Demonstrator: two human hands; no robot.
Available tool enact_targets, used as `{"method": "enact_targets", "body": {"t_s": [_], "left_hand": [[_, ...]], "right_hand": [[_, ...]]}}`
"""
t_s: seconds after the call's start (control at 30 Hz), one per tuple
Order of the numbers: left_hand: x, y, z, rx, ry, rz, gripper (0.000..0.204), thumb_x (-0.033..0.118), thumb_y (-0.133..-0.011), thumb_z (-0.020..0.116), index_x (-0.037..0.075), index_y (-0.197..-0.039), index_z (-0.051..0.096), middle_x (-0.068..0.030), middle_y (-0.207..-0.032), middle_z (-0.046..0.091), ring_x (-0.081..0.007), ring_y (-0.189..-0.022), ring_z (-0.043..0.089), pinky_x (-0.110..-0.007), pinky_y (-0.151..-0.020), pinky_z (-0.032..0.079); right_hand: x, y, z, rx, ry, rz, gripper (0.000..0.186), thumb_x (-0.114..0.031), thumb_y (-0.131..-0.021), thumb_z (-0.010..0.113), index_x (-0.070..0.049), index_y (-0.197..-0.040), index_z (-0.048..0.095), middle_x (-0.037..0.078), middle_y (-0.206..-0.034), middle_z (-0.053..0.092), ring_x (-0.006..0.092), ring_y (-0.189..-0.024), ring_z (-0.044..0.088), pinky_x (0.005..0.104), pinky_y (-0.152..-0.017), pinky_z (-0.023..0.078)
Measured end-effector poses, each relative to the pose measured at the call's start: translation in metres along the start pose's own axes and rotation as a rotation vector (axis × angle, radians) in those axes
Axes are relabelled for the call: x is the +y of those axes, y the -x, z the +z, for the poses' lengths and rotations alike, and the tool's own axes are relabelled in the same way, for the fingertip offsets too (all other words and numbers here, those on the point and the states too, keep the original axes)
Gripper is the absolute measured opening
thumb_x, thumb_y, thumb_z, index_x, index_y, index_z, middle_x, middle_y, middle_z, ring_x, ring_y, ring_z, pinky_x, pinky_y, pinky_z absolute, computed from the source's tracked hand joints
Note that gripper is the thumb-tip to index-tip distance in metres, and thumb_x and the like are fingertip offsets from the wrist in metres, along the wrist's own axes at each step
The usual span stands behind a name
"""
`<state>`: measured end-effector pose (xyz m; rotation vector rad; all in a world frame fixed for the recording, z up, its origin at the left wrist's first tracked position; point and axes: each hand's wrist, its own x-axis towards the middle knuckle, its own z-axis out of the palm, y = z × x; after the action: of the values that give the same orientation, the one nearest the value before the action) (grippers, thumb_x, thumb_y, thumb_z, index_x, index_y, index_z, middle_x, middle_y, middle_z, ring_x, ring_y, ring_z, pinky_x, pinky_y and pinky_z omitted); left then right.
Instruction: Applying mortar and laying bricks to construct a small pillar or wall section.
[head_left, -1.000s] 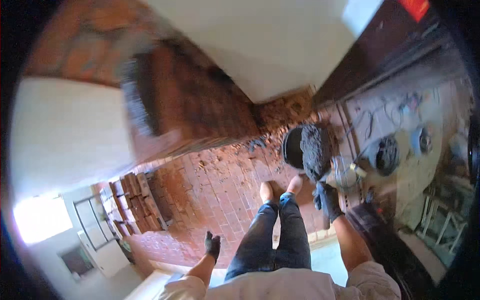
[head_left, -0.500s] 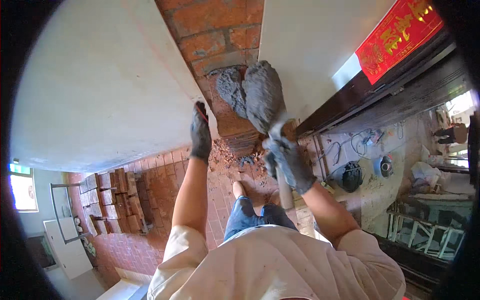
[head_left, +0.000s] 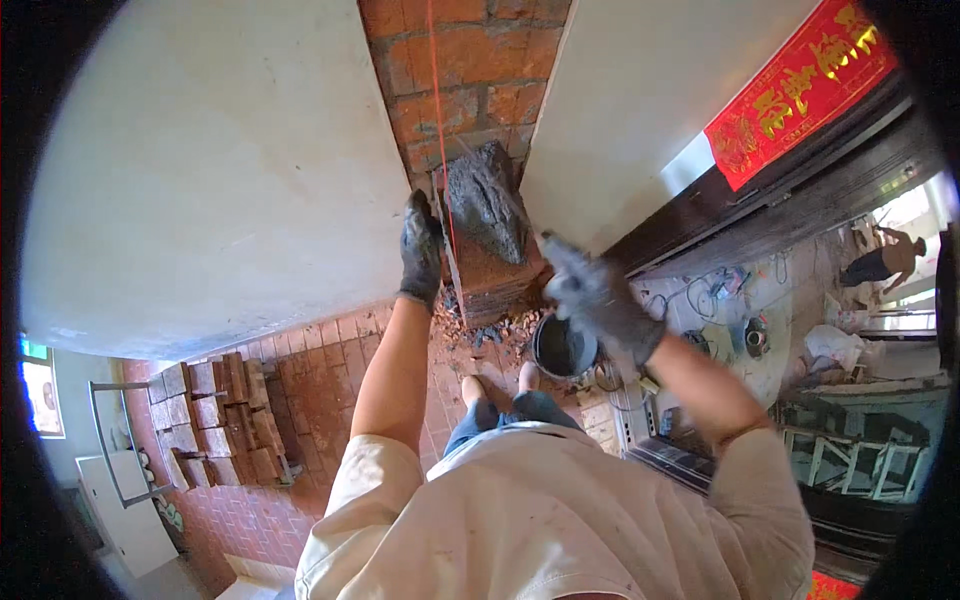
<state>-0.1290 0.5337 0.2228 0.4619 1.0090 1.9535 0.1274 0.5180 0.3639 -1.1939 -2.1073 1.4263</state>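
Observation:
My left hand (head_left: 421, 250), in a dark glove, has its fingers stretched out along a thin upright strip (head_left: 451, 240) at the left side of a low brickwork section. Grey mortar (head_left: 483, 200) lies heaped on top of that brickwork (head_left: 500, 298), with a furrow across it. My gloved right hand (head_left: 605, 300) is smeared by motion to the right of the mortar, its fingers closed round a trowel. The trowel's blade (head_left: 527, 222) shows only as a thin edge by the mortar. A taut red string (head_left: 441, 120) runs over the brickwork near my left hand.
Pale wall panels (head_left: 230, 180) flank the brick wall (head_left: 470, 65). A black bucket (head_left: 565, 345) stands beneath my right forearm, near my feet. Stacked bricks (head_left: 215, 420) sit at left on red paving. Brick rubble (head_left: 490, 335) lies below. Another person (head_left: 888, 262) is far right.
The mortar-laden trowel has come down and turned edge-on; its load now lies on the brickwork. My right hand moved right, uncovering the bucket. The strip beside my left hand now shows.

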Motion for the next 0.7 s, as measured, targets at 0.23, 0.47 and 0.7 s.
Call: {"method": "enact_targets", "body": {"t_s": [0.23,0.47,0.7], "left_hand": [[-0.031,0.035,-0.069,0.106,-0.127,-0.015,0.055,0.04,-0.099,0.038,0.005,-0.141,0.034,-0.0077,-0.143,0.038,-0.0195,-0.13,0.038,-0.034,-0.109,0.028],[-0.007,0.005,0.04,-0.05,-0.297,-0.021,0.055,0.041,-0.097,0.041,0.002,-0.136,0.041,-0.007,-0.135,0.045,-0.0176,-0.123,0.042,-0.03,-0.106,0.029],[0.009,0.008,0.053,-0.031,-0.235,-0.01,0.054,0.044,-0.097,0.04,0.003,-0.131,0.048,-0.0037,-0.124,0.053,-0.0145,-0.11,0.047,-0.027,-0.102,0.032]], "right_hand": [[-0.007,-0.067,-0.159,-0.21,1.108,-0.71,0.05,-0.006,-0.078,0.052,-0.009,-0.128,0.052,0.014,-0.092,0.064,0.0297,-0.078,0.061,0.0423,-0.077,0.049],[0.019,-0.177,-0.149,-0.269,1.007,-0.405,0.048,-0.007,-0.072,0.052,-0.012,-0.119,0.061,0.018,-0.091,0.067,0.028,-0.072,0.063,0.0388,-0.069,0.052],[-0.089,-0.153,-0.168,-0.472,0.825,0.001,0.054,-0.006,-0.074,0.051,-0.012,-0.127,0.056,0.008,-0.07,0.064,0.0115,-0.047,0.054,0.027,-0.045,0.048]]}}
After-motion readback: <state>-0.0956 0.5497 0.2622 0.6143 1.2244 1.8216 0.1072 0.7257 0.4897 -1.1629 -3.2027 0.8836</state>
